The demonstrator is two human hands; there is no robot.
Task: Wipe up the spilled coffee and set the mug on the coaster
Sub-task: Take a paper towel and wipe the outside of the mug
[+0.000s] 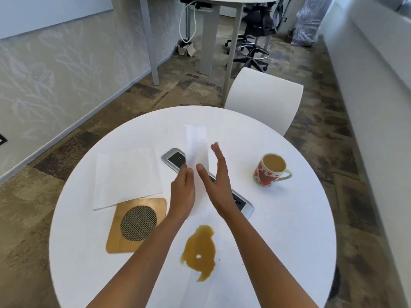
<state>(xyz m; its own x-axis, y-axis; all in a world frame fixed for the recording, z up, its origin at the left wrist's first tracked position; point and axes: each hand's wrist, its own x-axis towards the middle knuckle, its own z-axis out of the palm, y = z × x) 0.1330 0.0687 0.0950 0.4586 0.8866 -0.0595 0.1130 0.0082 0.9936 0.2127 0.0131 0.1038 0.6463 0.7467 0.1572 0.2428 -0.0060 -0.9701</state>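
A brown coffee puddle (201, 252) lies on the round white table (289, 230) near its front edge. A white mug with red hearts (270, 170), full of milky coffee, stands at the right. The wooden coaster (138, 225) with a round mesh centre lies at the left. My left hand (183, 192) pinches a folded white paper towel (196, 150) that sticks up above the table's middle. My right hand (216, 181) is flat beside the towel, fingers straight and apart, its thumb against the paper.
A second white paper towel (126, 174) lies flat at the left, its corner over the coaster. A silver power-socket panel (175, 160) runs across the table's centre. A white chair (264, 96) stands beyond the far edge. A desk and an office stool stand further back.
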